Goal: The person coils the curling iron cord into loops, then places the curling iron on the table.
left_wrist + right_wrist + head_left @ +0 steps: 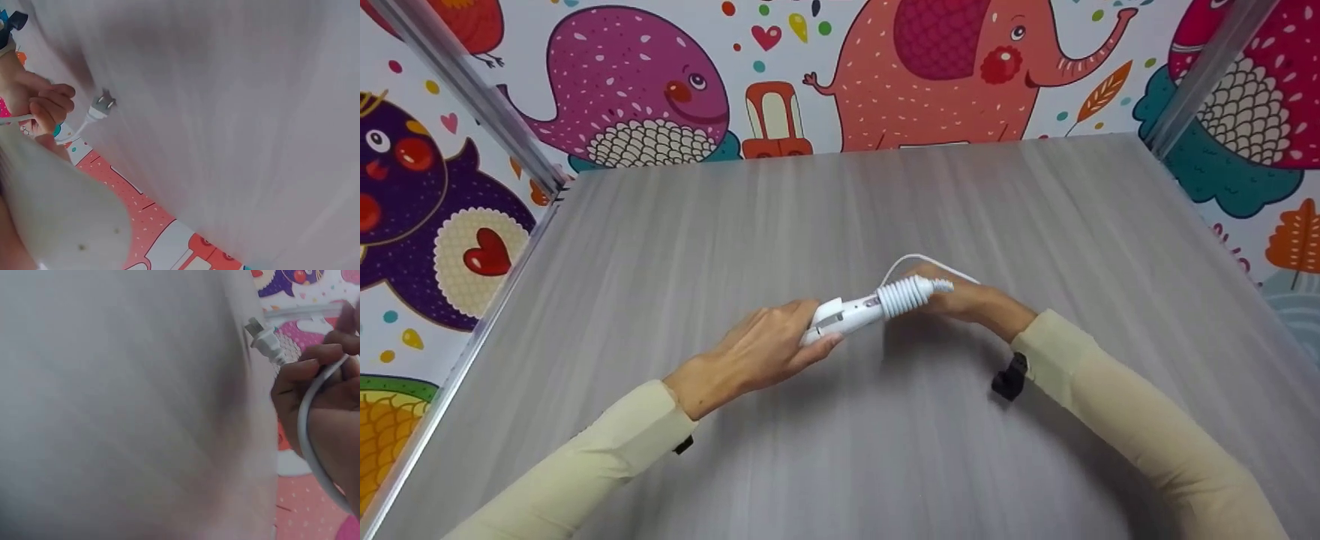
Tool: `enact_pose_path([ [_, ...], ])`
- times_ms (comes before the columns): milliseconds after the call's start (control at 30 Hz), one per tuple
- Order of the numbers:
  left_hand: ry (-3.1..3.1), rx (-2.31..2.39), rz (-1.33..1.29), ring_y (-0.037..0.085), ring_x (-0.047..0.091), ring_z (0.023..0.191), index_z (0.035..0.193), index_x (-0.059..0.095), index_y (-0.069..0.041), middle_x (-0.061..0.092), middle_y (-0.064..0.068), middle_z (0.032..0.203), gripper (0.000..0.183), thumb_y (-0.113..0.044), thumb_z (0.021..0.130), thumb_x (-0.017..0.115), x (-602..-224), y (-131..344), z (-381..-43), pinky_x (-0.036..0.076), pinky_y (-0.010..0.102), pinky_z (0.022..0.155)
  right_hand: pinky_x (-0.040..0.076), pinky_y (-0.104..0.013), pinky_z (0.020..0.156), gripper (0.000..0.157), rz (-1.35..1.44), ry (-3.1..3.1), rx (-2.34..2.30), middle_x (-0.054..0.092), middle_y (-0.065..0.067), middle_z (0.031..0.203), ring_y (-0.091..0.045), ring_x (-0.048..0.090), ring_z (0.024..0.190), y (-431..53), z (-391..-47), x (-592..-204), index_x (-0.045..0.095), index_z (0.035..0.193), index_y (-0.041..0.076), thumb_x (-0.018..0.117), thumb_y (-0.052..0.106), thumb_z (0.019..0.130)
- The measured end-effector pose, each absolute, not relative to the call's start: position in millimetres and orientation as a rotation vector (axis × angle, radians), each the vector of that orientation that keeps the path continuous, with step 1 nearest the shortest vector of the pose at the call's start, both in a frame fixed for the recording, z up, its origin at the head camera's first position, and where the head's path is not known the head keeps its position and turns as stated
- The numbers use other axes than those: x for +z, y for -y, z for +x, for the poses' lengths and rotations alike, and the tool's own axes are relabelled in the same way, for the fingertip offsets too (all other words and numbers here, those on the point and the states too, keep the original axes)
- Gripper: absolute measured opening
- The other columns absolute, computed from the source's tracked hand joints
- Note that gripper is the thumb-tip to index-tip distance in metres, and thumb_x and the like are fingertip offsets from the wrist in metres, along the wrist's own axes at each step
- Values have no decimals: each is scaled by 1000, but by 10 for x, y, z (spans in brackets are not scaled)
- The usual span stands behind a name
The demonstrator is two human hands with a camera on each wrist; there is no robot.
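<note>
My left hand (761, 341) grips one end of a slim white corded appliance (851, 315), which looks like a hair styling iron, thumb along its near side. White cord (901, 297) is wound in several close turns round the other end, with a ribbed sleeve at the tip. Behind that end is my right hand (956, 301), partly hidden in the head view. Its curled fingers hold the loose cord (305, 419) in the right wrist view. A white two-pin plug (265, 341) hangs from the cord just beyond those fingers; the left wrist view shows the plug (101, 107) too.
Both hands are over a grey wood-grain table (720, 225). Cartoon-printed panels (937, 75) stand along its back and sides, with metal posts (472, 90) at the back corners. A black strapped device (1009, 377) sits at the right wrist.
</note>
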State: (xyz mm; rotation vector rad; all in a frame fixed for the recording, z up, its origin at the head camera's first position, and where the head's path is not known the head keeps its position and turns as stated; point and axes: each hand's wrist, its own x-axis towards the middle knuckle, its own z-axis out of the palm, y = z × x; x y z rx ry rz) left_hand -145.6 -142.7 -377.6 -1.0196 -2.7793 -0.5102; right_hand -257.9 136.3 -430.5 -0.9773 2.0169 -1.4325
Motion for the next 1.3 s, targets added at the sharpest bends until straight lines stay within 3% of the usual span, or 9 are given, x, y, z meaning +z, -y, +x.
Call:
enact_pose_path([
  [67,2797,-503,-1056,14,55,62,113,59,1,67,11,88,36,-33,100,60,-3771,1428,-1451,47,27,52,38,-20,60,9,-997,-2084,-1313,58,16,70,-2,43,62,-1375,-2634,-4246,71,88,-5,63,-1,86],
  [167,2799,-482,-1114,14,55,62,111,58,1,66,9,87,36,-33,100,60,-3753,1418,-1443,46,26,51,34,-20,57,10,-919,-2023,-1192,53,14,66,-4,39,59,-1388,-2678,-4168,71,83,2,62,5,87],
  [367,2785,-416,-1258,12,53,60,105,58,-2,62,5,79,33,-34,100,60,-3738,1384,-1415,45,26,50,39,-19,59,13,-918,-1814,-1094,57,11,69,-3,46,62,-1354,-2667,-4115,65,80,7,61,4,92],
  [533,2869,-330,-1304,13,53,61,103,58,-3,63,5,79,34,-37,101,57,-3726,1379,-1413,44,29,52,33,-19,55,23,-915,-1920,-1008,51,12,64,-2,40,57,-1253,-2582,-4114,63,76,7,66,17,96],
  [667,2869,-129,-1323,15,54,57,99,56,-6,63,6,76,34,-40,100,57,-3691,1377,-1420,45,32,50,31,-20,51,30,-809,-2035,-963,48,13,59,-2,38,54,-1169,-2483,-4072,63,70,13,69,29,95],
  [800,2835,71,-1338,17,54,54,93,55,-7,63,7,72,35,-42,99,58,-3673,1372,-1434,45,35,48,30,-22,49,42,-658,-2079,-991,44,11,55,-4,36,50,-1092,-2387,-4017,60,64,14,63,39,98],
  [1000,2815,170,-1293,20,55,53,92,56,-7,62,8,70,36,-42,97,62,-3709,1415,-1446,46,36,48,34,-25,53,44,-543,-2066,-1103,49,6,55,-7,41,52,-1063,-2285,-3916,67,71,7,50,28,106],
  [1300,2743,176,-1095,21,52,49,91,55,-6,59,9,66,36,-41,96,64,-3812,1393,-1435,46,37,45,42,-23,58,35,-557,-2120,-1049,61,3,66,-8,52,61,-1090,-2129,-3670,71,91,-2,44,16,105],
])
